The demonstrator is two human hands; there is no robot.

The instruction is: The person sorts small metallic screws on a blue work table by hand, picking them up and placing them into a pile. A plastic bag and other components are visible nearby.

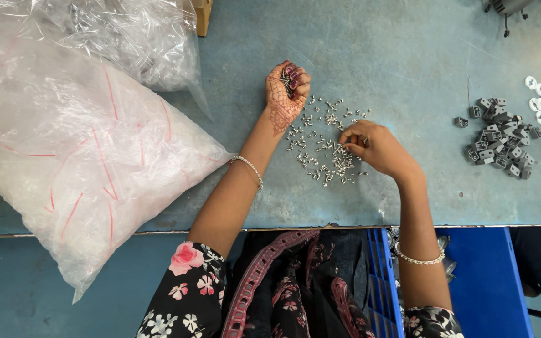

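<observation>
Small shiny metal pins [328, 150], matt grey plastic clips [499, 138], glossy crinkled plastic bag [64, 144], scuffed blue tabletop [408, 56]

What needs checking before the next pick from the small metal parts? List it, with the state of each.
1. Left hand cupped palm up, parts resting inside: ok.
2. Right hand fingertips down on the metal parts: ok.
3. Parts lie loose on the table, away from its front edge: ok.
4. Grey blocks kept in a separate heap: ok.
5. Plastic bag clear of the parts: ok.
6. Room left in the left hand: cannot tell.
</observation>
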